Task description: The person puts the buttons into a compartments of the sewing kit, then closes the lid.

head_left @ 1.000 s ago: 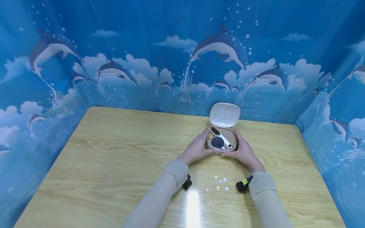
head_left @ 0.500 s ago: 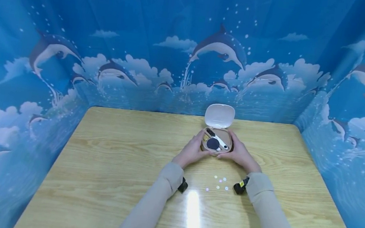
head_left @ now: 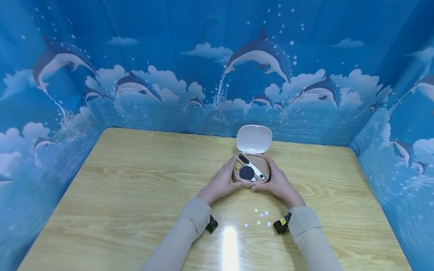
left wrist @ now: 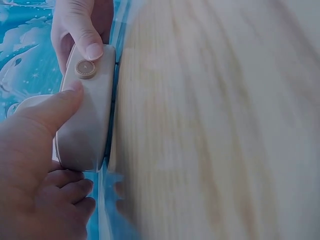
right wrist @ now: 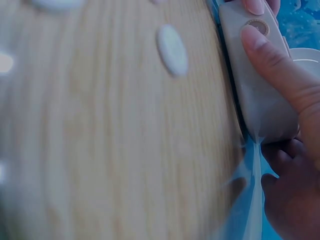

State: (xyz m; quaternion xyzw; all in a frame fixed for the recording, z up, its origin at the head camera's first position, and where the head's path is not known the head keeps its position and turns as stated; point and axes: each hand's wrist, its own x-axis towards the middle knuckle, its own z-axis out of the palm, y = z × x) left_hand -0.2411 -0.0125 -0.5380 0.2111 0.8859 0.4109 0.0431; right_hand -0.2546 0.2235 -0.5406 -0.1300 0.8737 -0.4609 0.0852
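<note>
Box sits between the two hands near the far edge of the table, and any handling, we judge, turns on that: it lies right of the left hand and left of the right hand. Neither hand is nearer, since both grip it by its sides, thumbs along the front and fingers wrapped round. Its longer axis seems to run from hand to hand (foreshortening makes us wary), with the raised lid on its far side. Only the head view shows us the contents, among them a white tool laid aslant by a dark disc, and all the small buttons scattered between the forearms. The left wrist view instead gives us the front, where a round stud sits between the thumb tips; the right wrist view brings one button up large. Whether the box touches the table we cannot tell.
</note>
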